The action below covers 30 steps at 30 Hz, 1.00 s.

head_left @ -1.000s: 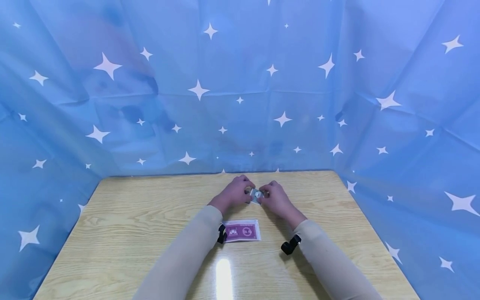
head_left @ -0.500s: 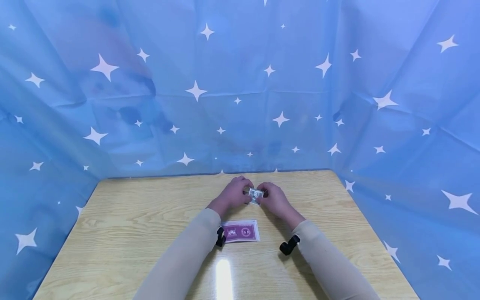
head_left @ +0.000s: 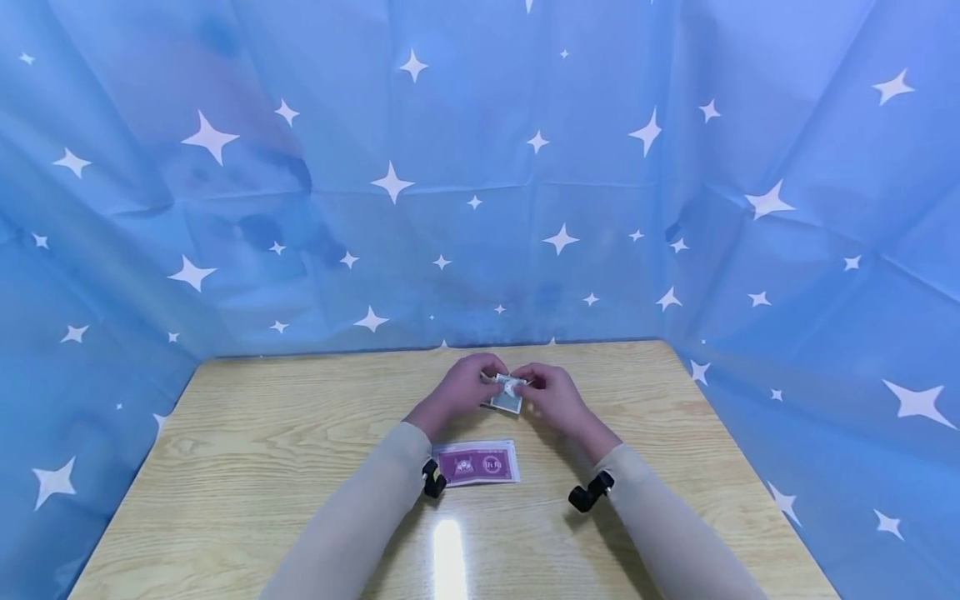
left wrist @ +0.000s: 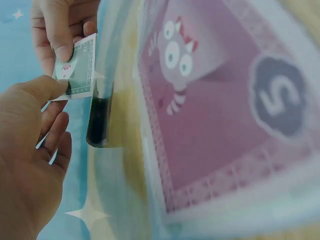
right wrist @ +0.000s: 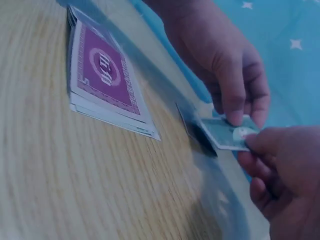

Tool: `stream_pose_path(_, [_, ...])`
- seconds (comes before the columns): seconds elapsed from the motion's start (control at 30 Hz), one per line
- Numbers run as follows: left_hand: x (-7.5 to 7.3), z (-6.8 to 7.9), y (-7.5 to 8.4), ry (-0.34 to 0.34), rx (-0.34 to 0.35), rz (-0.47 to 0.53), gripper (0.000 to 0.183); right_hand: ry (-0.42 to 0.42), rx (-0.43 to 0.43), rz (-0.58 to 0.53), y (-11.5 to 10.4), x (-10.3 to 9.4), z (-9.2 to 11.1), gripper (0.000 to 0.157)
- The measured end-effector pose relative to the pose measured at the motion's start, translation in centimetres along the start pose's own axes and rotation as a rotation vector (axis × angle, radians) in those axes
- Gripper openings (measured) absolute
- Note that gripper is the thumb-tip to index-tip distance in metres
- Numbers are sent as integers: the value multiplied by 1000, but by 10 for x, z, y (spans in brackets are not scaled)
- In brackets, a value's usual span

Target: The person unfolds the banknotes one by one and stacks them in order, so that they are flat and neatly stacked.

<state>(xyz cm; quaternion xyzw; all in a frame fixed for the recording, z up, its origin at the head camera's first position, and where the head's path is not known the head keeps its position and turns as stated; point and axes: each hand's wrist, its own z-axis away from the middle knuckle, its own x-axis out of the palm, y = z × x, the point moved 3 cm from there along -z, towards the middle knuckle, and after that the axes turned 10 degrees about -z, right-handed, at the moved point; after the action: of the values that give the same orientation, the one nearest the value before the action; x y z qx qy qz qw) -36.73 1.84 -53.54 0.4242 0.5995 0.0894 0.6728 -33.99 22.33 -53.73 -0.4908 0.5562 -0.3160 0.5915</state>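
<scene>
Near the far edge of the table both hands hold a small green play banknote (head_left: 508, 403). My left hand (head_left: 463, 390) pinches its left side and my right hand (head_left: 558, 402) its right side, thumbs on the printed face. In the right wrist view the green note's pale round print lies partly under the right thumb (right wrist: 270, 141). A dark flat thing (left wrist: 99, 120) shows just below the note; its kind cannot be told. Nearer to me lies a stack of purple play banknotes (head_left: 480, 463), apart from the hands, its left end close to the left wrist.
The wooden table (head_left: 262, 467) ends at the back against a blue curtain (head_left: 480, 275) with white stars, which also hangs at both sides. A black wrist strap (head_left: 433, 479) is on the left sleeve, and a black wrist camera (head_left: 590, 492) on the right. Light glares on the front tabletop.
The green note has turned between the fingers and more of its face shows toward me. Both wrists have spread slightly apart. The purple stack has stayed in place.
</scene>
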Motion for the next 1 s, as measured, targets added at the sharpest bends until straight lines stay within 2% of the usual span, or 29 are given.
stream_pose_path(0.13, [-5,13,4,-15,14,104,20,-16,8,-57,-4,1,6,21])
stream_pose_path(0.4, [-12,45,1,2,27,305,25,-52,-4,-149,-25,14,17,23])
stream_pose_path(0.53, [-16,61,2,17,38,368,25,-58,-7,-175,-35,22,25,23])
stream_pose_path(0.77, [-24,90,6,77,-13,460,27,-10,26,-244,-48,38,41,25])
stream_pose_path(1.0, [-24,117,8,134,-64,525,30,-31,18,-277,-61,50,56,25])
